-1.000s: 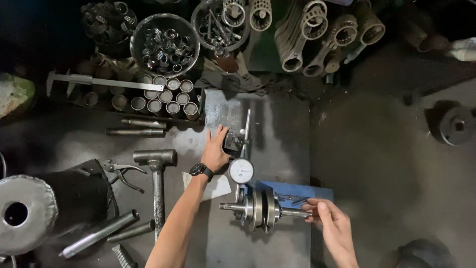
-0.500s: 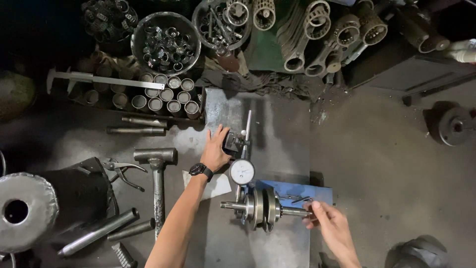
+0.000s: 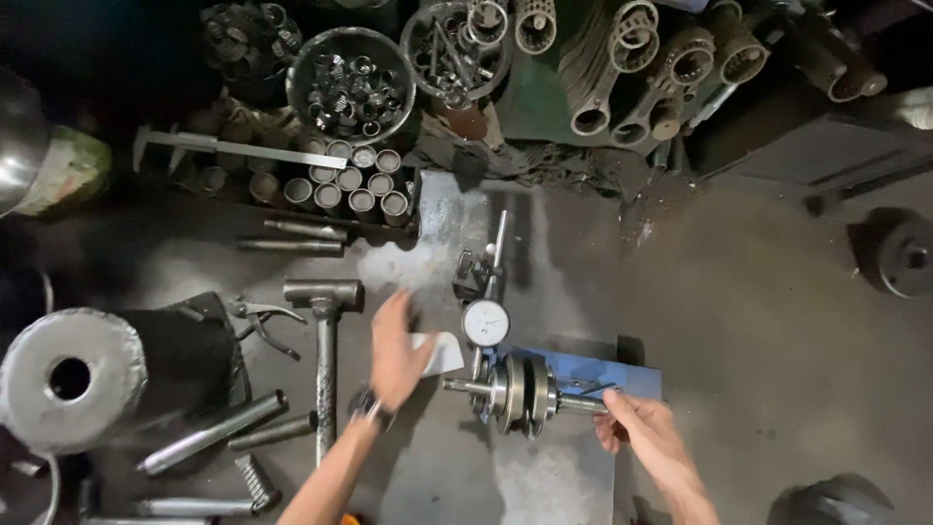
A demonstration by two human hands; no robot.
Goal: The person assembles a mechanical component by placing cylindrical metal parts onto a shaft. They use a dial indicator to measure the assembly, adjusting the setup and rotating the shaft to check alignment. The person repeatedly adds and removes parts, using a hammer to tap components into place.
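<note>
The crankshaft (image 3: 520, 392) is the biggest thing by the hands. It lies sideways on a blue stand (image 3: 622, 374), between the two hands. It is thick metal with two round wheels in the middle, so it is likely heavy, hard and maybe oily and slippery. The thin shaft ends that stick out look like the best places to hold it.

The right hand (image 3: 646, 437) has its fingers on the right shaft end, lightly closed around it. The left hand (image 3: 394, 355) is open, fingers spread, holding nothing. It is blurry, and it hovers over a small white paper (image 3: 442, 352), just left of the crankshaft.

A round dial gauge (image 3: 485, 322) stands just above the crankshaft, on a thin post. It looks easy to break.

A hammer (image 3: 325, 365) lies just left of the left hand, and a big grey cylinder (image 3: 68, 377) sits far out on that side.

The floor (image 3: 758, 321) is dark, dirty concrete with a flat steel plate (image 3: 457, 209) on it. Past the hands, bowls of rings (image 3: 350, 86) and many old metal parts fill the back.
</note>
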